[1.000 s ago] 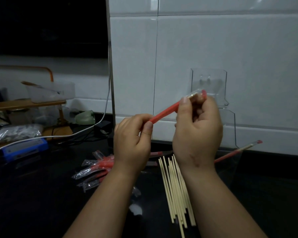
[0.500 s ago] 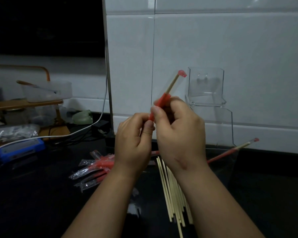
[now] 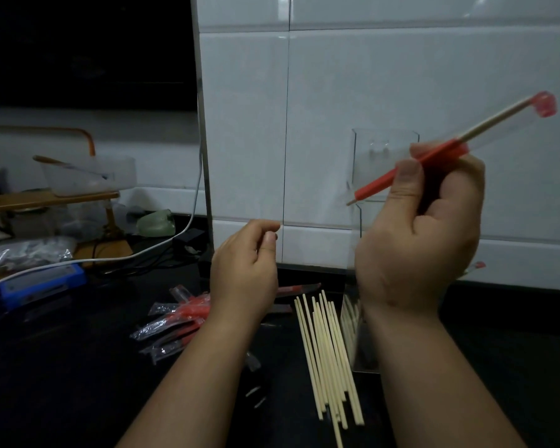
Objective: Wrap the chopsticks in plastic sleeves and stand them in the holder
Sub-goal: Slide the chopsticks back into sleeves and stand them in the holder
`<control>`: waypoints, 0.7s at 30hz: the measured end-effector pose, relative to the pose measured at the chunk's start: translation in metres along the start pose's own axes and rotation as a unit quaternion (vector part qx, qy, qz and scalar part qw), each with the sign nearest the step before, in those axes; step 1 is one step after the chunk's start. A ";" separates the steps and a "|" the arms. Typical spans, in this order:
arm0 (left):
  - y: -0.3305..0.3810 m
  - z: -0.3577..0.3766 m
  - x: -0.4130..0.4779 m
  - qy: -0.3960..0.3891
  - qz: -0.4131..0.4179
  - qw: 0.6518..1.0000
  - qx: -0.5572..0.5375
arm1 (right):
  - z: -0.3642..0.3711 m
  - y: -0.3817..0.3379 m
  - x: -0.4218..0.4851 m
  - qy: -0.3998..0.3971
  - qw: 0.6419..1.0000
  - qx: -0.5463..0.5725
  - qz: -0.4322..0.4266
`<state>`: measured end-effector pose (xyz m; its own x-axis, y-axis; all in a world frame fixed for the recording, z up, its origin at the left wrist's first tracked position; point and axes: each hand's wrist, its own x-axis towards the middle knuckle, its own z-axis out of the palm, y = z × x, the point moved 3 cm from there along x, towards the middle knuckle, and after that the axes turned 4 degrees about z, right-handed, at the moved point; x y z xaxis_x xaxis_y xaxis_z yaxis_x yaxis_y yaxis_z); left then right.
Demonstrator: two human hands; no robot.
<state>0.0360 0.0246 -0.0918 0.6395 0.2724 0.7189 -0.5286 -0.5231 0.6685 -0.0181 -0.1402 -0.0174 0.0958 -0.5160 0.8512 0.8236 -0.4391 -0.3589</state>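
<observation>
My right hand point(image 3: 424, 234) grips a sleeved chopstick point(image 3: 446, 150) in red-and-clear plastic, raised at a slant with its red-capped end up to the right. It sits in front of the clear holder point(image 3: 369, 147) against the white tiles. My left hand point(image 3: 246, 266) hovers lower left with fingers loosely curled, holding nothing. Below, a bundle of bare chopsticks point(image 3: 327, 354) lies on the dark counter. A pile of plastic sleeves point(image 3: 175, 321) lies left of them. Another wrapped chopstick's tip point(image 3: 477, 266) shows behind my right hand.
On the left stand a wooden rack with a clear tub point(image 3: 88, 176), a blue device point(image 3: 39, 282), a white cable point(image 3: 162, 244) and a crinkled plastic bag point(image 3: 23, 253). The white tiled wall point(image 3: 353, 76) rises just behind the counter.
My right hand has carried the sleeved chopstick up and to the right, turning it to a slant. My left hand has let go of it and dropped back.
</observation>
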 end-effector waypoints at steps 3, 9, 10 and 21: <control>-0.013 0.002 0.001 -0.065 -0.078 0.992 0.077 | -0.001 0.006 0.002 0.014 0.999 -0.031 0.015; -0.022 0.002 0.000 -0.118 -0.152 0.971 0.143 | -0.008 0.008 0.007 0.062 0.998 -0.009 0.017; -0.022 0.002 0.000 -0.120 -0.156 0.969 0.147 | -0.010 0.008 0.008 0.072 0.997 0.003 0.012; -0.014 0.000 -0.002 -0.127 -0.165 0.964 0.164 | -0.002 0.021 0.004 0.007 0.993 -0.072 0.093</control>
<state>0.0421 0.0317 -0.1026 0.8809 0.2832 0.3793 -0.0944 -0.6800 0.7271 -0.0010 -0.1531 -0.0220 0.2302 -0.6072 0.7604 0.7032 -0.4363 -0.5613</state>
